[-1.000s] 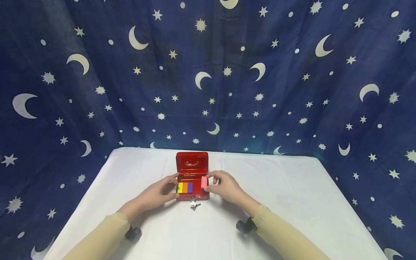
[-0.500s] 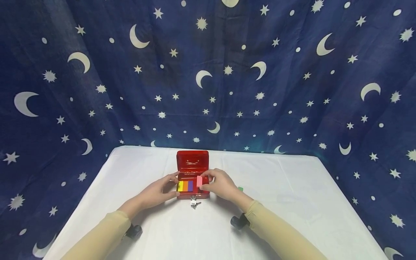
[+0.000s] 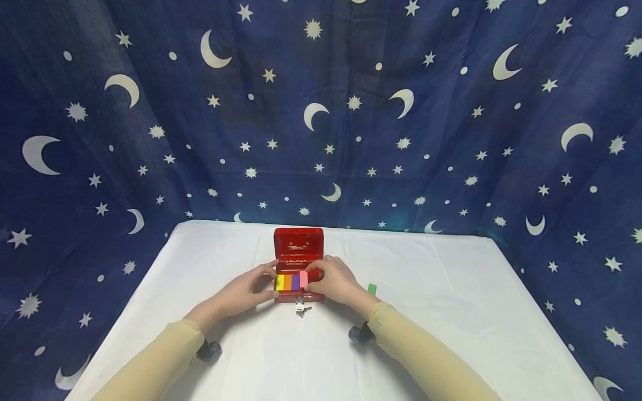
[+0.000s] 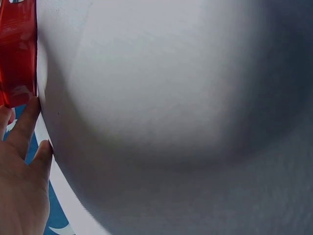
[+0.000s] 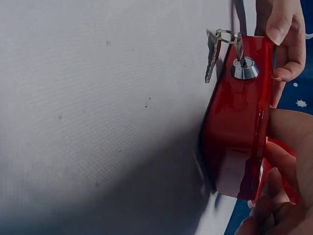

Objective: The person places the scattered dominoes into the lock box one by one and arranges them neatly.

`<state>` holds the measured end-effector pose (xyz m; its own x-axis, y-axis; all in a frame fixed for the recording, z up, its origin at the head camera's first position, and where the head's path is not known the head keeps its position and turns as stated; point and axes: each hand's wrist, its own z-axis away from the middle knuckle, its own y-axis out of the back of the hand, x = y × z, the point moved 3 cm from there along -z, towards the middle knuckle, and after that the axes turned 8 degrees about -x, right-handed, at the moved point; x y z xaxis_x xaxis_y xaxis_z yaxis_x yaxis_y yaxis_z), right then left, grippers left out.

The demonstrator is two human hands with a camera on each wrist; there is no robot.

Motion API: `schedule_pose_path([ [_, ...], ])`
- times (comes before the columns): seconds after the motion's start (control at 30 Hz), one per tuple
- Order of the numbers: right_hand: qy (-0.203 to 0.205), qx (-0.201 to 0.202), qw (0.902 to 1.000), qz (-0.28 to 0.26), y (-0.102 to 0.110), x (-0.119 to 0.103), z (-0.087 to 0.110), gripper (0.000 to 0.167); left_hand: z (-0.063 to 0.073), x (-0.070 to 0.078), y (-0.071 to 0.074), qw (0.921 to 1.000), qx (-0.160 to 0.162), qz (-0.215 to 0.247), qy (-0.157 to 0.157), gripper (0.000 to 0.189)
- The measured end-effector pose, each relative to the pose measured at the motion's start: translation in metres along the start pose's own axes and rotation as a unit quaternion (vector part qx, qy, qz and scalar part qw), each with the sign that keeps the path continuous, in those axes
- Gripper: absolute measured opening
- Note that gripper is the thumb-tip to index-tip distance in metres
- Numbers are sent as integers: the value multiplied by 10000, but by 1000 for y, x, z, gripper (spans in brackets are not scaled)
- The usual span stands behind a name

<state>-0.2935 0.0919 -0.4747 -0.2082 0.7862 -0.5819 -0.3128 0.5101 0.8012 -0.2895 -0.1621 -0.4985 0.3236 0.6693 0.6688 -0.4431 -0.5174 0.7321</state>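
A red cash box (image 3: 287,298) stands on the table with its lid raised. Inside it, a yellow block (image 3: 280,283), an orange block (image 3: 287,282) and a purple block (image 3: 295,282) lie side by side at the left. My right hand (image 3: 337,279) pinches a pink block (image 3: 303,279) just right of the purple one; whether the two touch, I cannot tell. With thumb in front and fingers behind, my left hand (image 3: 244,290) holds the box's left end. The right wrist view shows the box's front wall (image 5: 234,132) and both hands; the pink block is mostly hidden there.
Keys (image 3: 302,309) hang from the lock on the box's front. A green block (image 3: 371,289) lies on the white tablecloth (image 3: 431,301), partly behind my right forearm. A dark blue curtain (image 3: 351,139) with moons and stars rises behind the table.
My right hand has carried the pink block left across the box, up beside the purple block. The green block has come into sight behind the right wrist. My left hand stays on the box.
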Motion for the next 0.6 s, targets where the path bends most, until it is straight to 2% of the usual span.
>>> schedule_pose_path([
  [0.37,69,98,9967,801,-2,-4,-9,39,-1,2,1,10000,-9,7,35,46],
  [0.6,34,133,9944,1045,-4,-8,-11,39,1,3,1,10000,-20,10,93,48],
])
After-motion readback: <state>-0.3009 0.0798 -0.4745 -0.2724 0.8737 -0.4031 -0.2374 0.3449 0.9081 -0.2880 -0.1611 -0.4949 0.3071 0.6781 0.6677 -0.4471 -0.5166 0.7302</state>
